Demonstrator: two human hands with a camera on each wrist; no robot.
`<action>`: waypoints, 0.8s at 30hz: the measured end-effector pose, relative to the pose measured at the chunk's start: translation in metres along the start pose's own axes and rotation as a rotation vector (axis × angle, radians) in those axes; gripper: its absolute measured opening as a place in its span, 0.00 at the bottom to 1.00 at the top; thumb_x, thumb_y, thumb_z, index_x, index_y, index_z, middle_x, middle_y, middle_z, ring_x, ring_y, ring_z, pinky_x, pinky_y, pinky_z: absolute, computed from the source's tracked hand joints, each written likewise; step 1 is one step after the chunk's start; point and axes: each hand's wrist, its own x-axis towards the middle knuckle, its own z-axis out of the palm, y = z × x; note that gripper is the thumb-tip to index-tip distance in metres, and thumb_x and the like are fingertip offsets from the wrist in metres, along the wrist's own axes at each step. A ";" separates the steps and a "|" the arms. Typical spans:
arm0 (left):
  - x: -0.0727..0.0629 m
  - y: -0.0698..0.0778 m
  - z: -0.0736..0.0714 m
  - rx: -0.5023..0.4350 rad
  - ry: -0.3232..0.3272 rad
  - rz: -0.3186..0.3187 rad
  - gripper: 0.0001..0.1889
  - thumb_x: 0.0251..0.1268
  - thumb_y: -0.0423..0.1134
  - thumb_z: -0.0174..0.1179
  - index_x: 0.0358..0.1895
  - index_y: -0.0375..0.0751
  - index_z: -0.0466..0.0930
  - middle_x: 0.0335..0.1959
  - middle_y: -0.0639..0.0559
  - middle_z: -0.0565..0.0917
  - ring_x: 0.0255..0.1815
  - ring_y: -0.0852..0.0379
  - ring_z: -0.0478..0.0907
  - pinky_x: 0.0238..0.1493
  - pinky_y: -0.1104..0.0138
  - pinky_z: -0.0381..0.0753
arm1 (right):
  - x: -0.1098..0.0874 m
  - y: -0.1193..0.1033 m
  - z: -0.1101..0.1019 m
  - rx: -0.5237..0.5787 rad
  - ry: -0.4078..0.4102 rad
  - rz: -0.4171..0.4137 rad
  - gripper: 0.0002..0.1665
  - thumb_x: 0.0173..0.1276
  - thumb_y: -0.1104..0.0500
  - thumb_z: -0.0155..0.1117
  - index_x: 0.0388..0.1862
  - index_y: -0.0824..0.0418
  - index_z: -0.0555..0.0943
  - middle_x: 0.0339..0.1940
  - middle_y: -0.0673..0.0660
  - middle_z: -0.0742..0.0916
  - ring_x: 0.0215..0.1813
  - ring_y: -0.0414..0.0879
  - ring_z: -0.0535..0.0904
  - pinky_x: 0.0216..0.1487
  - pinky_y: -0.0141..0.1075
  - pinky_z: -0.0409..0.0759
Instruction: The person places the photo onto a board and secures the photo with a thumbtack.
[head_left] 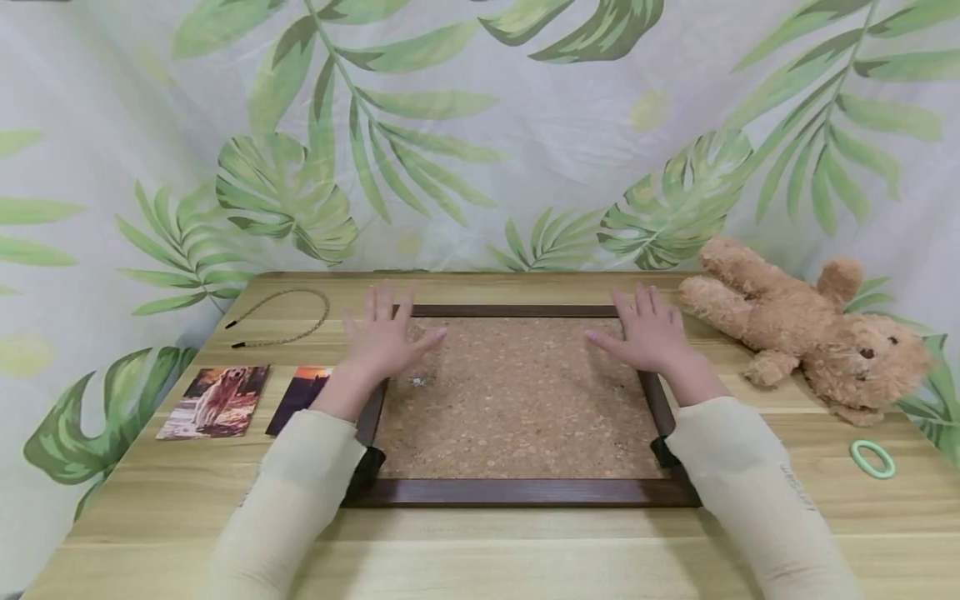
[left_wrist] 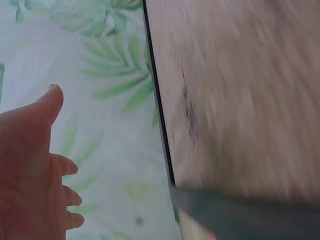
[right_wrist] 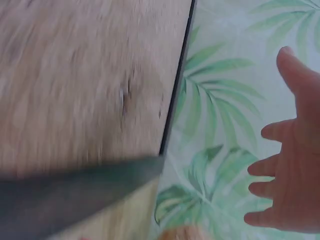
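Note:
A cork board point(head_left: 517, 400) with a dark brown frame point(head_left: 525, 492) lies on the wooden table. My left hand point(head_left: 382, 337) is over its left edge, fingers spread and straight. Mirroring it, my right hand point(head_left: 651, 335) spreads its fingers over the right edge; neither holds anything. Whether they touch the frame I cannot tell. Small shiny bits point(head_left: 417, 382) sit on the cork near the left side, too small to identify. Both wrist views show the board blurred, with the left hand point(left_wrist: 27, 170) and right hand point(right_wrist: 295, 170) beside it.
On the left lie a braided cord point(head_left: 300, 335) with dark tips, a dog photo point(head_left: 217, 402) and a darker sunset picture point(head_left: 294, 402), partly behind my left arm. A brown teddy bear point(head_left: 787, 312) lies at right, with a green ring point(head_left: 854, 459) nearer me. A leaf-patterned cloth point(head_left: 540, 142) hangs behind.

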 end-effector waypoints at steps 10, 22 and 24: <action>-0.033 -0.073 -0.005 -0.091 0.091 -0.056 0.47 0.54 0.69 0.37 0.67 0.37 0.39 0.64 0.31 0.35 0.63 0.37 0.26 0.48 0.37 0.25 | -0.031 0.041 -0.010 0.082 0.105 -0.063 0.48 0.61 0.35 0.42 0.68 0.62 0.40 0.64 0.73 0.45 0.62 0.68 0.35 0.52 0.64 0.38; -0.060 -0.124 0.010 -0.233 0.105 -0.108 0.46 0.57 0.59 0.47 0.65 0.27 0.39 0.60 0.23 0.48 0.56 0.25 0.47 0.50 0.39 0.46 | -0.052 0.085 0.014 0.360 0.109 -0.047 0.44 0.64 0.43 0.46 0.66 0.69 0.44 0.63 0.74 0.52 0.62 0.68 0.44 0.53 0.61 0.47; -0.063 -0.130 0.012 -0.302 0.084 -0.109 0.46 0.56 0.55 0.51 0.64 0.25 0.38 0.59 0.22 0.49 0.56 0.26 0.48 0.50 0.42 0.50 | -0.054 0.091 0.019 0.405 0.096 -0.024 0.43 0.65 0.43 0.44 0.66 0.70 0.46 0.62 0.74 0.55 0.60 0.69 0.49 0.51 0.60 0.51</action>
